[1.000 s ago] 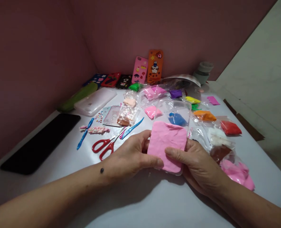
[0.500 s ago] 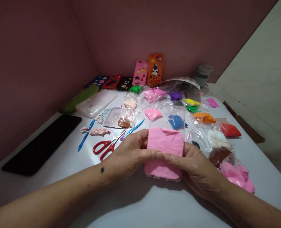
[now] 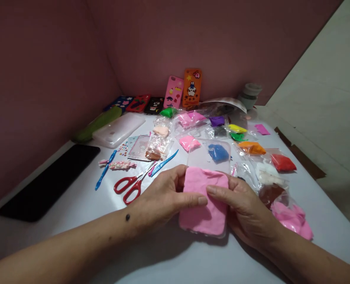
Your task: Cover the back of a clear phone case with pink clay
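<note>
A clear phone case (image 3: 192,157) is held up in front of me, its lower part covered by a flat sheet of pink clay (image 3: 203,217). My left hand (image 3: 169,193) grips the case's left edge, its thumb lying on the clay. On the opposite edge, my right hand (image 3: 242,201) holds the case with its thumb pressed on the clay higher up. The fingers behind the case are mostly hidden. Red-handled scissors (image 3: 130,188) and a blue modelling tool (image 3: 164,162) lie beside my left hand. Past my right hand is a bag of pink clay (image 3: 293,221).
Bagged clay in several colours, including orange (image 3: 252,148) and red (image 3: 283,162), spreads across the white table. A black phone-like slab (image 3: 49,181) and a translucent case (image 3: 118,130) lie left. Decorated cases, one orange (image 3: 192,87), lean on the back wall. A jar (image 3: 250,96) stands behind.
The case has tilted and its lower end has come down slightly. My right thumb has moved up the clay, apart from the left thumb, which sits slightly lower.
</note>
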Action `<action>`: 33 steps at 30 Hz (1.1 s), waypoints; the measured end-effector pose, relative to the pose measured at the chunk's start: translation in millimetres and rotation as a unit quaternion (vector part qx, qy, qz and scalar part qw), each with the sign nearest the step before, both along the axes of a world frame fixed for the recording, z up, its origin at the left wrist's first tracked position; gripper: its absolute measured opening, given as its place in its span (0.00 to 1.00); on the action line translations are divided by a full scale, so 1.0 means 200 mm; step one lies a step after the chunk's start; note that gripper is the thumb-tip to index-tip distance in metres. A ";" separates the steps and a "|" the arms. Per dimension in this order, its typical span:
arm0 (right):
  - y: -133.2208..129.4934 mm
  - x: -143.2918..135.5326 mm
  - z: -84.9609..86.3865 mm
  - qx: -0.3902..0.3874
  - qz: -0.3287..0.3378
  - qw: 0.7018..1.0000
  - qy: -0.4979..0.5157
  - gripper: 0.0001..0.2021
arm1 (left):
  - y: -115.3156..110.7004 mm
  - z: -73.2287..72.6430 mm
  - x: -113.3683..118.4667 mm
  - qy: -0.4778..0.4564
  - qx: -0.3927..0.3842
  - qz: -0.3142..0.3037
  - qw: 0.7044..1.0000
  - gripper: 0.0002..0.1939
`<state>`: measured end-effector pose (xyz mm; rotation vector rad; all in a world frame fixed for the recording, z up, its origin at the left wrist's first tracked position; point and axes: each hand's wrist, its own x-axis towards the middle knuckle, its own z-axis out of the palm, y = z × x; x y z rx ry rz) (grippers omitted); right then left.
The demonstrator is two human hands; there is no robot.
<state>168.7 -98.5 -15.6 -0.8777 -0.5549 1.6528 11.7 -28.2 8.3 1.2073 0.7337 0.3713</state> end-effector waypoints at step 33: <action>0.02 0.03 0.01 0.034 -0.071 0.995 -0.056 0.10 | -0.01 0.01 -0.02 0.016 -0.022 0.045 0.999 0.11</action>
